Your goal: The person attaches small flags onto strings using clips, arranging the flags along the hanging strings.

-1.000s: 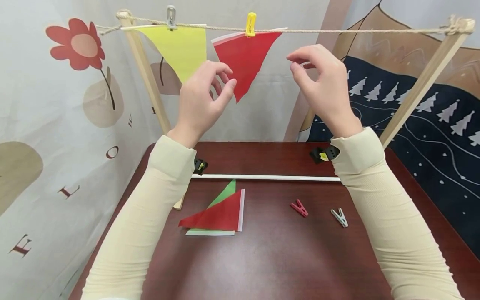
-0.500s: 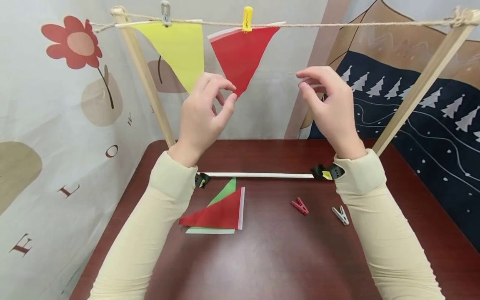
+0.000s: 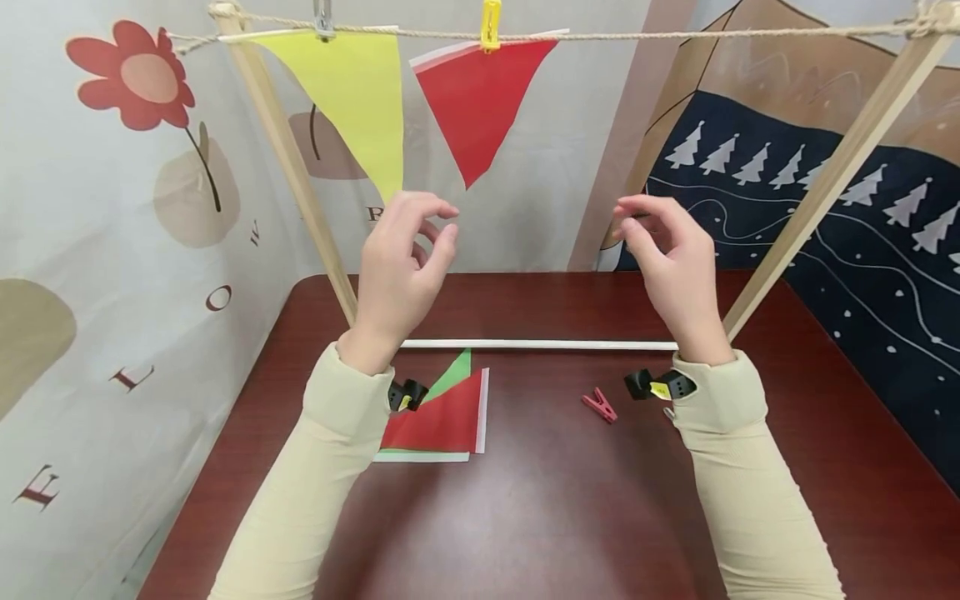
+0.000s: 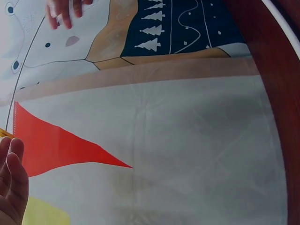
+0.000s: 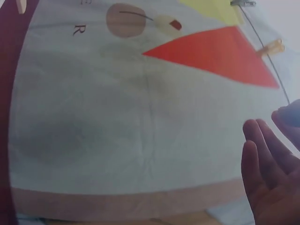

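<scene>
A yellow pennant hangs from a rope under a grey clothespin. To its right a red pennant hangs, tilted, from a yellow clothespin. My left hand is in the air just below the yellow pennant's tip, fingers loosely curled around nothing. Level with it, my right hand hovers near the right post, also loosely curled and holding nothing. On the table a second red pennant lies over a green pennant, partly covered by my left wrist.
A red clothespin lies on the table. Another pale clothespin is mostly hidden behind my right sleeve. Wooden posts hold up the rope, and a white bar crosses the table behind the pennants.
Both hands have come down from near the hanging pennants, the right one also shifting rightward. The hanging pennants stay clipped on the rope. My view has tilted slightly downward.
</scene>
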`<state>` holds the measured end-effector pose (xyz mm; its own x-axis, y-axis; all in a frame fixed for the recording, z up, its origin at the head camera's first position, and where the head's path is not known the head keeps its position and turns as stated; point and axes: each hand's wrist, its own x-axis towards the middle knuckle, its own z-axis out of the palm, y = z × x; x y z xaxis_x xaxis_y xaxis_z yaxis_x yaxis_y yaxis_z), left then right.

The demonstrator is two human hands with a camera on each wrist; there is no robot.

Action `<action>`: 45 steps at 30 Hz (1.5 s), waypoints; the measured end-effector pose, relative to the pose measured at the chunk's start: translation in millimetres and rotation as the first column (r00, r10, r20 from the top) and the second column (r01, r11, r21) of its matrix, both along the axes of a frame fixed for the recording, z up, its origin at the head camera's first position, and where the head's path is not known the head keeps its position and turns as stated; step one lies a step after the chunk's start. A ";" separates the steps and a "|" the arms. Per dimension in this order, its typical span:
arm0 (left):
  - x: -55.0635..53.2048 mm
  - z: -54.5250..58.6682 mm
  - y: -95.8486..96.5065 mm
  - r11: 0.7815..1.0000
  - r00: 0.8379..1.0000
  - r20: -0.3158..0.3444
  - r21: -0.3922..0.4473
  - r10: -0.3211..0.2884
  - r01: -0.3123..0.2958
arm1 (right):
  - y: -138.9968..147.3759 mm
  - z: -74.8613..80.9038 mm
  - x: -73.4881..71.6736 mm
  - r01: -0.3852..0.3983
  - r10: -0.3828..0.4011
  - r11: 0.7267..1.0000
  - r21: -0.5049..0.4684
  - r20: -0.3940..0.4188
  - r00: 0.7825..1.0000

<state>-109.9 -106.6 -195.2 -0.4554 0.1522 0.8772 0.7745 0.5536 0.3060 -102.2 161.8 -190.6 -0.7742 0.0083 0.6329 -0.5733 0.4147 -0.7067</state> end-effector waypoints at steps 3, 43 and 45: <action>1.0 -8.1 -1.5 0.999 1.000 0.021 0.038 -0.007 0.006 | 8.0 -12.3 -2.1 0.001 0.001 0.999 -0.044 0.045 0.999; 18.1 -109.9 -31.9 0.963 0.889 0.457 0.250 -0.024 -0.102 | 50.4 -124.9 -7.8 0.018 0.043 0.980 -0.200 0.298 0.953; 19.9 -109.4 -31.9 0.964 0.875 0.484 0.247 -0.034 -0.099 | 53.5 -131.9 -9.8 0.020 0.049 0.976 -0.216 0.309 0.950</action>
<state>-90.0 -138.5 -304.6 -0.8298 -0.0692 0.5538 0.4771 0.4268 0.7682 -112.0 215.3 -322.6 -0.9327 0.1037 0.3454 -0.3158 0.2278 -0.9211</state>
